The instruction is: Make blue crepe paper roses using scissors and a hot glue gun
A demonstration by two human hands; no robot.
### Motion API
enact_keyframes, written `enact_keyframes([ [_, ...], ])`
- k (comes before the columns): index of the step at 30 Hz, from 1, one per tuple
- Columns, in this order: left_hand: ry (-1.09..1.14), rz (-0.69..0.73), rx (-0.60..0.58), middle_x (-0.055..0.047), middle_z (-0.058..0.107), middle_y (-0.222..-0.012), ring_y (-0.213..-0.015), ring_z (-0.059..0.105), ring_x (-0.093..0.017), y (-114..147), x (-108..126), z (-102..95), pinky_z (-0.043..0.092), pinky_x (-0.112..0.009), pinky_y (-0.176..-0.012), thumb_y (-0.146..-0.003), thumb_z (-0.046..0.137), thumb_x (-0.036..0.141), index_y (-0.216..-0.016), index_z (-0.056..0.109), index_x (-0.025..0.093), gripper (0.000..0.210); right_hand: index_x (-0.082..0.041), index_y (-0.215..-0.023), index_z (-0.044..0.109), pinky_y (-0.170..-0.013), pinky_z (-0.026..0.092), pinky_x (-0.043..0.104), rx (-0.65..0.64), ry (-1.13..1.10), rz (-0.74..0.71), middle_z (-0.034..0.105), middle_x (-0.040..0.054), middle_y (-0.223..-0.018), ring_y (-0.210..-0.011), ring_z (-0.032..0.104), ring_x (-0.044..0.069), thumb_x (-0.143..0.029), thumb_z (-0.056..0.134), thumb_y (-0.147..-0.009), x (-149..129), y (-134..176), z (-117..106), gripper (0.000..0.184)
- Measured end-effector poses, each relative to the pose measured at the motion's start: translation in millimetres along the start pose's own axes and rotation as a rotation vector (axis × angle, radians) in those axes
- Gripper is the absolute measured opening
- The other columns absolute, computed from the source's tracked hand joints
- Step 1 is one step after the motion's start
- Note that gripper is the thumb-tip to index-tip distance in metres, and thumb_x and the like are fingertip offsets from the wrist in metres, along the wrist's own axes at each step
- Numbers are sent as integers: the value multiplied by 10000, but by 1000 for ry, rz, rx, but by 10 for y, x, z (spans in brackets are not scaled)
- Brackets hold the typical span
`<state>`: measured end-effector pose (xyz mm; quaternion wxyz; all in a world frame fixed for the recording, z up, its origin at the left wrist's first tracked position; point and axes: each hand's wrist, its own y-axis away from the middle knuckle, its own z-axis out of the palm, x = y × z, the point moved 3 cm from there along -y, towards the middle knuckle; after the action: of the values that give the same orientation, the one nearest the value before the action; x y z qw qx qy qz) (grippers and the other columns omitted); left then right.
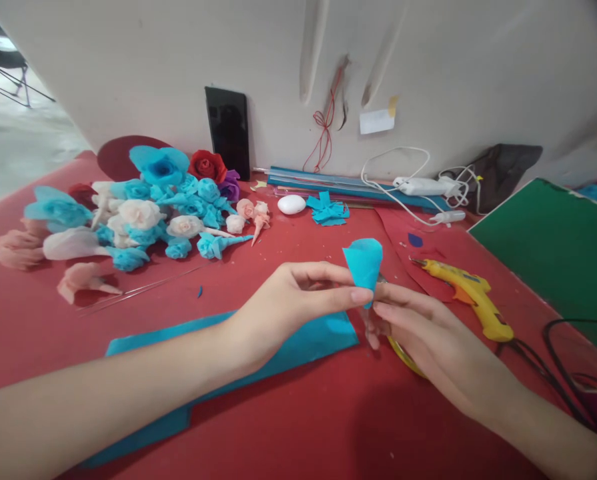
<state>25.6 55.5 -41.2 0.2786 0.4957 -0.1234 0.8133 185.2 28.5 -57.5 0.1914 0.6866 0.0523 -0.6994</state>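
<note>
A small cone of rolled blue crepe paper (364, 261) stands upright above the table, wide end up. My left hand (303, 293) pinches its lower part between thumb and fingers. From the other side, the fingertips of my right hand (423, 327) close on the cone's narrow bottom end. A yellow curved handle (405, 358), apparently of scissors, shows partly beneath my right hand; whether that hand touches it I cannot tell. Under my left wrist lies a sheet of blue crepe paper (323, 340).
Many paper flowers (141, 213) are heaped at the left. Cut blue paper pieces (328, 209) and a white egg-shaped object (291, 205) lie at the back. A yellow glue gun (471, 293) rests at right, near a green board (553, 247). A phone (228, 130) leans behind.
</note>
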Motion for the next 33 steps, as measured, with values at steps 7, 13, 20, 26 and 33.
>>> enact_keyframes([
  [7, 85, -6, -11, 106, 659, -610, -612, 551, -2, 18, -16, 23, 407, -86, -619, -764, 704, 114, -637, 726, 218, 166, -331, -985, 690, -799, 443, 273, 77, 66, -71, 530, 5, -824, -830, 487, 151, -381, 658, -808, -95, 3, 21, 187],
  [13, 100, -58, 19, 100, 651, -601, -601, 543, -8, 42, -61, 54, 411, -89, -600, -695, 749, 87, -626, 716, 205, 142, -272, -813, 674, -750, 450, 247, 111, 140, -67, 490, -12, -755, -747, 484, 123, -369, 711, -747, -114, 1, 171, 122],
  [20, 87, -33, 46, 78, 630, -608, -610, 530, -14, 48, -41, 61, 416, -93, -604, -732, 742, 162, -630, 701, 178, 111, -231, -710, 690, -615, 427, 254, 236, 371, -66, 534, 8, -686, -652, 494, 130, -445, 657, -739, -123, 22, 170, 218],
  [26, 12, 128, 119, 83, 583, -639, -659, 506, -40, 27, 135, -17, 400, -138, -645, -748, 727, 175, -631, 673, 193, 130, -240, -641, 696, -550, 365, 240, 263, 473, -105, 490, -2, -622, -598, 444, 115, -366, 673, -714, -140, -19, 144, 148],
  [33, -172, 378, 296, 64, 449, -626, -650, 394, -66, 24, 494, -145, 342, -191, -673, -792, 672, 271, -611, 568, 158, 237, -239, -632, 707, -533, 359, 250, 193, 652, -133, 483, -3, -603, -556, 432, 112, -342, 680, -732, -152, -120, 13, 147],
])
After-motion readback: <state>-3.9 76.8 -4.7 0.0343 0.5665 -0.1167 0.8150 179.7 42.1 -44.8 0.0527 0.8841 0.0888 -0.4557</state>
